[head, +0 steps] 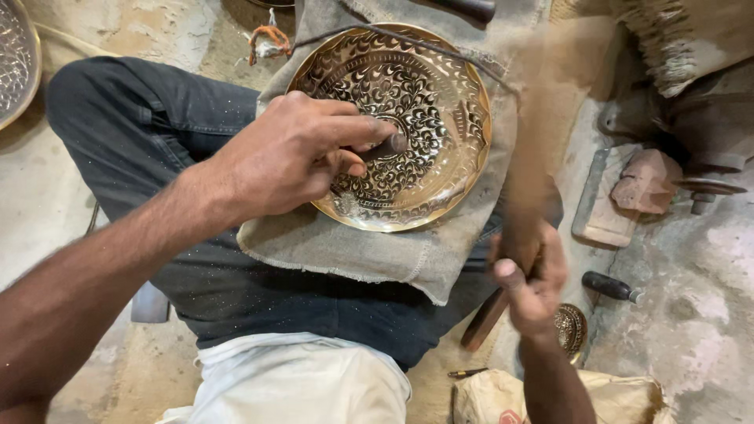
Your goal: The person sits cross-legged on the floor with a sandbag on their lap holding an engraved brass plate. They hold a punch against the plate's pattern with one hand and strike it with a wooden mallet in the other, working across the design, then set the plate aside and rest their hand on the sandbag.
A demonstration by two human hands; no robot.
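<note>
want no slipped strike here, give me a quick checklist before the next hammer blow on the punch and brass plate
1. Punch pinched firmly in left hand: ok.
2. Punch tip seated on brass plate: cannot tell, fingers hide it.
3. Plate resting on cloth pad over the lap: ok.
4. Right hand gripping wooden mallet: ok.
5. Mallet head lined up with the punch: cannot tell, blurred.
6. Left fingers clear of the punch's top end: ok.

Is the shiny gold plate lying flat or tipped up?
Tipped. The brass plate leans on the grey cloth over the person's lap, its patterned inside facing up while the left hand rests on it.
</note>
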